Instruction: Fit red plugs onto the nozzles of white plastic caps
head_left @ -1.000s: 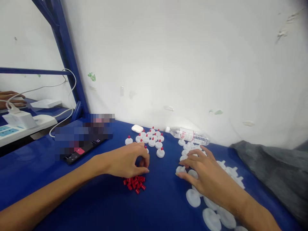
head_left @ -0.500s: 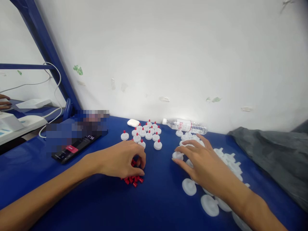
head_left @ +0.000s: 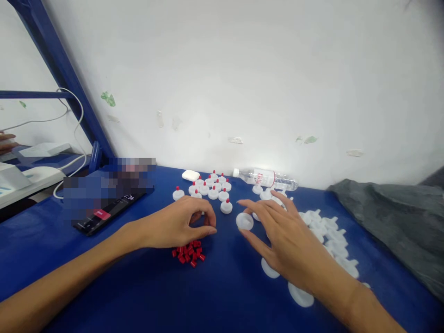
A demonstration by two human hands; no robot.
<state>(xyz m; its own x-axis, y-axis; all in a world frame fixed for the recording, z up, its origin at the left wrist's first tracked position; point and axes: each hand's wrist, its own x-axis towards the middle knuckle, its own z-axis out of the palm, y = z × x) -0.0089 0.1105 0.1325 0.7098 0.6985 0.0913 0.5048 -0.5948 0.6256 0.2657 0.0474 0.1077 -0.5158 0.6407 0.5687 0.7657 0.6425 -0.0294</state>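
Note:
Between the thumb and forefinger of my right hand [head_left: 282, 231] is a round white cap [head_left: 244, 221], its hollow side partly facing me. My left hand [head_left: 183, 222] is curled in a pinch above the far edge of a pile of small red tips [head_left: 189, 253]; whatever its fingers hold is hidden. Several white spout caps with red tips [head_left: 212, 192] stand upright beyond my left hand. More plain white spout caps [head_left: 335, 238] lie spread around and under my right hand, some of them covered by it.
A clear plastic bottle [head_left: 267, 178] lies along the wall, near a small white case [head_left: 190, 175]. On the left is a phone [head_left: 114, 208], and beyond it a white power strip [head_left: 41, 178] with a cable. Dark grey sheeting [head_left: 388, 222] covers the right side. Another person's hand [head_left: 6, 142] shows far left.
My left hand has risen off the red pile and moved slightly right. My right hand has brought the white cap leftward, lifting and tilting it toward me.

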